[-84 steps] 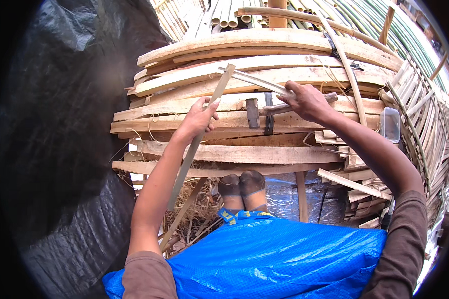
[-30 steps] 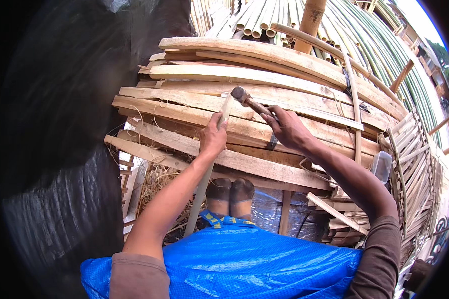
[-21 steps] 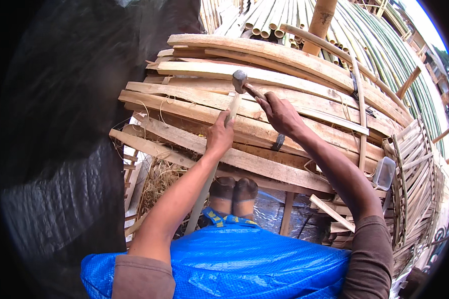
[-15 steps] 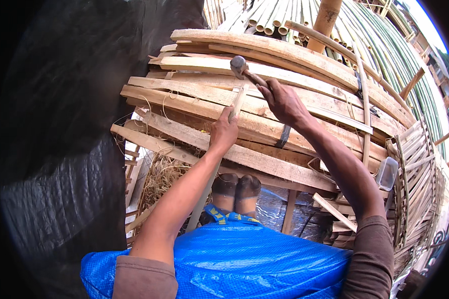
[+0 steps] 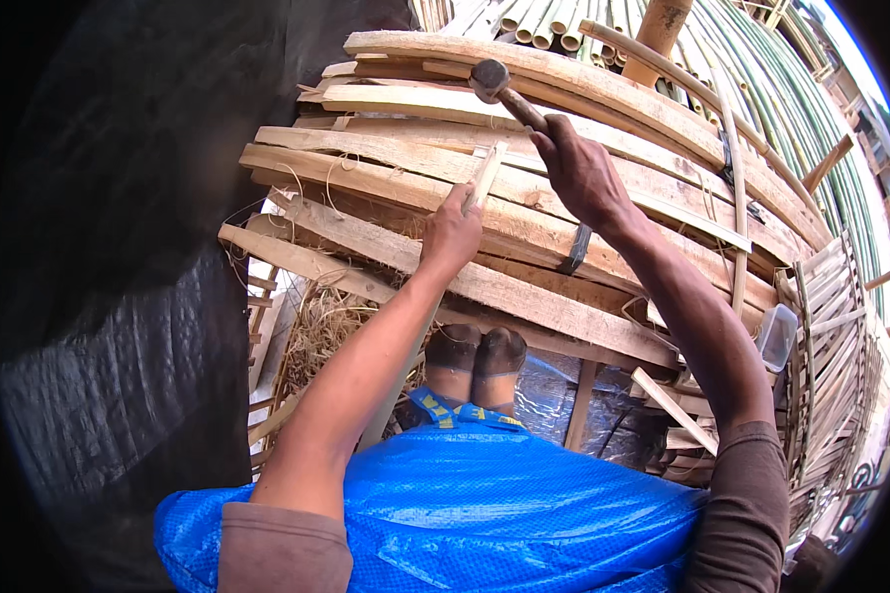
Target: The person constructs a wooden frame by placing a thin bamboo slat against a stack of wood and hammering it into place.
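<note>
Right hand (image 5: 585,173): clenched on hammer (image 5: 504,87), head raised over the stack of wooden slats (image 5: 524,247). Left hand (image 5: 451,233): grasping a thin wooden strip (image 5: 486,175) upright against the stack's front edge.

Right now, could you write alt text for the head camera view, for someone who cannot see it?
The right hand grips a wooden-handled hammer raised above a thin pale wooden slat that the left hand holds upright against a stack of rough wooden planks. A crinkled blue plastic sheet covers the person's lap.
</note>
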{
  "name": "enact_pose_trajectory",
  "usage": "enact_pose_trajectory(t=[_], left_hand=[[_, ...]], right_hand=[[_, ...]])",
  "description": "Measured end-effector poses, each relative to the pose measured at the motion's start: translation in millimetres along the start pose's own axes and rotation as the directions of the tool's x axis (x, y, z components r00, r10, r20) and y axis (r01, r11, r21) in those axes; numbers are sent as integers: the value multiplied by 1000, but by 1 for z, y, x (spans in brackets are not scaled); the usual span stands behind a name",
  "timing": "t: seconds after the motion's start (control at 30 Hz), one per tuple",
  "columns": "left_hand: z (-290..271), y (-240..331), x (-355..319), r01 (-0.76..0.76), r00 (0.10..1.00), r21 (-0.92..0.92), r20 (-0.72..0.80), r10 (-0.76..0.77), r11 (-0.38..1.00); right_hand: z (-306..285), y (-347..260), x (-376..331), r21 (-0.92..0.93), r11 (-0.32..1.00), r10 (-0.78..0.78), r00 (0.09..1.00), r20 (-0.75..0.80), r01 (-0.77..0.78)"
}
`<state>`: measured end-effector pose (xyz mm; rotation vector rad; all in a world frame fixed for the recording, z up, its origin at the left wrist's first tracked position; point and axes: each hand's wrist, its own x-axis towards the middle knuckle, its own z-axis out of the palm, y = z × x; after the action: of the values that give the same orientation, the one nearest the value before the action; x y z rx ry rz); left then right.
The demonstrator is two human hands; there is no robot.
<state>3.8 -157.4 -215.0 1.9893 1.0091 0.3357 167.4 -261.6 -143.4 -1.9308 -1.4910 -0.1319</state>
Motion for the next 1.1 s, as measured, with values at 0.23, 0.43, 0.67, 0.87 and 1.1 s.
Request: enact_pose_trajectory(t=[0.23, 0.43, 0.67, 0.87, 1.1], left_hand=[[1, 4, 6, -1, 1000, 34, 16, 0, 999], [1, -10, 10, -67, 996, 78, -49, 71, 995], [-5, 9, 9, -3, 1000, 86, 13, 2, 996], [-7, 3, 11, 19, 999, 54, 31, -20, 998], [-7, 12, 8, 21, 1000, 52, 7, -22, 998]], right_hand=[[27, 14, -12, -126, 982, 165, 963, 211, -140], [5, -22, 10, -9, 999, -53, 999, 4, 53], [33, 11, -10, -144, 984, 131, 969, 211, -102], [0, -29, 5, 54, 995, -76, 992, -98, 82], [19, 9, -8, -145, 985, 114, 981, 155, -91]])
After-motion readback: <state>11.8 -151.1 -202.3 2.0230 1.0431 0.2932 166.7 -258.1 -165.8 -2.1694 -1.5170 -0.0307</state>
